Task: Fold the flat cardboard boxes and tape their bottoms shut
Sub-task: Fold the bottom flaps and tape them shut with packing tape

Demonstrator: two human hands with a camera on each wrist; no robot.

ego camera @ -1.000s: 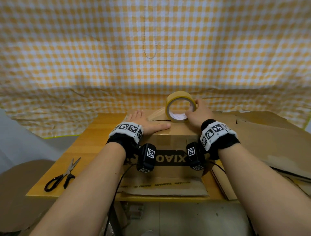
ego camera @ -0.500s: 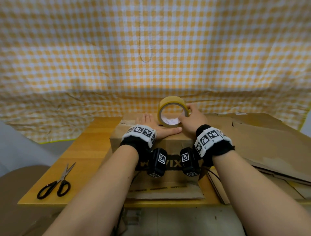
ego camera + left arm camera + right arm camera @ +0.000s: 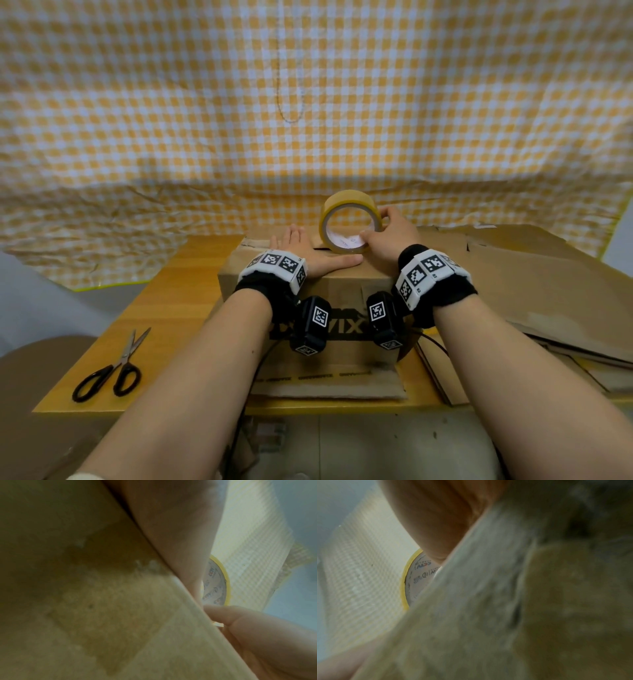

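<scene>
Scissors: black-handled, lying on the wooden table at about 8 o'clock from the box, well apart from it, blades pointing toward 1 o'clock.
Left hand: flat, palm down on top of the box, fingers straight and released, thumb stretched toward 3 o'clock along the near top edge; it pins the flaps and holds nothing.
Box: brown cardboard, folded up and standing mid-table with the closed flaps uppermost; a dark slit between the flaps shows beside the left hand, and the near wall bears a black band with upside-down lettering (partly covered by the two wrist cameras). A loose flap lies flat on the table at 6 o'clock.
Tape roll: yellowish-brown, upright on its edge on the box top at 12 o'clock, its open core with a white printed liner facing the person; in the left wrist view the tape roll peeps out beyond the thumb.
Right hand: grasps the roll from 3 o'clock, fingers curled over its outer rim, thumb at the lower inside of the core.
Flat cardboard: a stack of unfolded sheets at 3 o'clock, reaching the table's right side.
Backdrop: yellow-and-white checked cloth at 12 o'clock, creased where it meets the table.
Wrist views: both blurred, mostly filled by cardboard up close.
</scene>
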